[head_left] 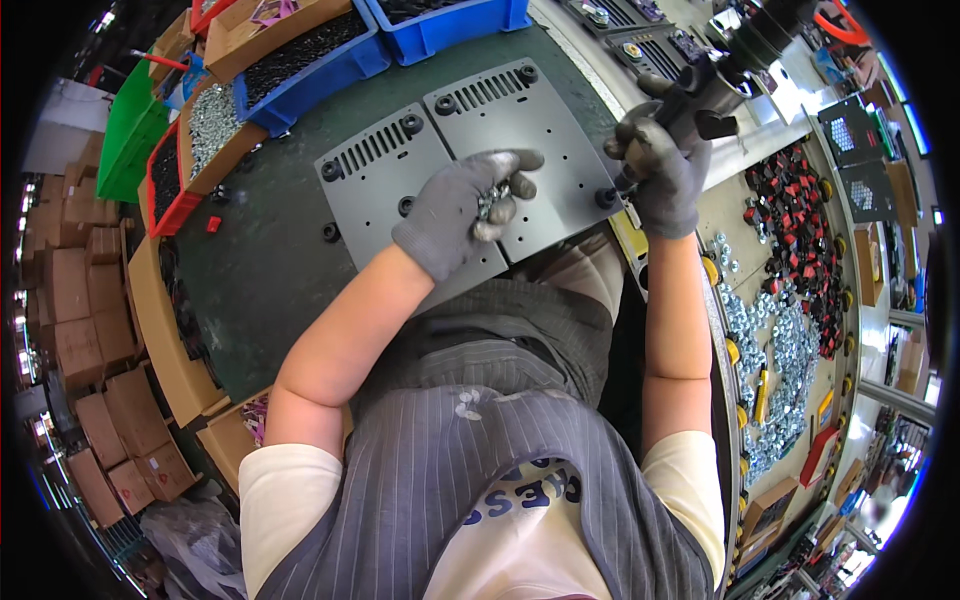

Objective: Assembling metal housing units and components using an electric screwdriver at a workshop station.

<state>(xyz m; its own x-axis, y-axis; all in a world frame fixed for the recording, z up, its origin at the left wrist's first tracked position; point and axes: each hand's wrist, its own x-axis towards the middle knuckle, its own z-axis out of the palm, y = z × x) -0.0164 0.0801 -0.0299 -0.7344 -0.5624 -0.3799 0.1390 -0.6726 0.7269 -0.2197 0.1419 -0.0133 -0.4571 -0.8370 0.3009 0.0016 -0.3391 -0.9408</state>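
Two grey metal plates with slots and small holes, a left plate (372,150) and a right plate (548,150), lie side by side on the dark green work surface (265,300). Black round feet sit at several of their corners. My left hand (465,212), gloved in grey, is over the plates with its fingers curled round small metal screws (490,203). In my gloved right hand (662,172) is a dark power screwdriver (698,98). Its lower end comes down beside a black foot (606,197) at the right plate's right corner; whether they touch I cannot tell.
Blue bins (318,68) of black parts and a cardboard box (213,125) of screws stand along the back left. A loose black foot (330,232) and a small red piece (214,224) lie left of the plates. Metal hardware (780,370) and red-black parts (795,225) spread at right.
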